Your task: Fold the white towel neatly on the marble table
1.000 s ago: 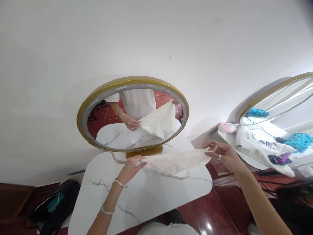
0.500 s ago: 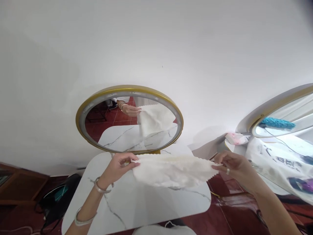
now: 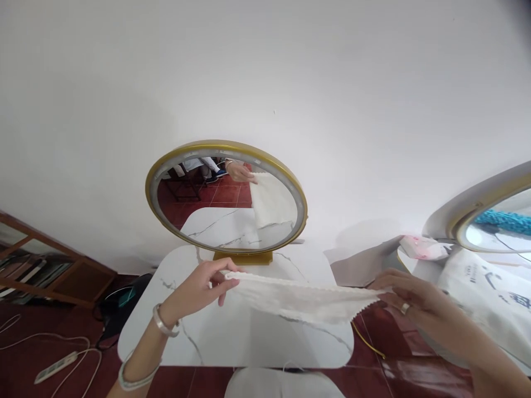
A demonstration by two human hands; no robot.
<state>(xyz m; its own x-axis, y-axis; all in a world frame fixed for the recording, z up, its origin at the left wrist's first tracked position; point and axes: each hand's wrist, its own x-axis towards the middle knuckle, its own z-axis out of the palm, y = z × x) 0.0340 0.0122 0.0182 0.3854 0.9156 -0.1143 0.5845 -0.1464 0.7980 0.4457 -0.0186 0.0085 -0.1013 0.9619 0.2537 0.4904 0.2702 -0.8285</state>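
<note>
A white cloth (image 3: 294, 298) with a zigzag-cut edge is stretched between my two hands above a white marble-patterned table (image 3: 232, 337). My left hand (image 3: 207, 284) pinches its left corner between thumb and fingers; two bangles circle that wrist. At the right end, my right hand (image 3: 409, 296), with a ring on one finger, grips the other corner. Behind the cloth stands an oval-looking mirror (image 3: 227, 145) with a gold frame on a gold base. It reflects part of the cloth and one hand.
Rightwards are a second mirror (image 3: 460, 221), a tissue pack (image 3: 423, 247) and a printed white bag (image 3: 489, 293). A wooden bookcase (image 3: 53, 260) and a power strip (image 3: 56, 367) lie to the left. A white stool seat (image 3: 282, 384) sits at the table's front edge.
The cloth is pulled straighter and seen more edge-on, its right end slightly lower. The view has shifted, so more of the bookcase and floor at the left shows.
</note>
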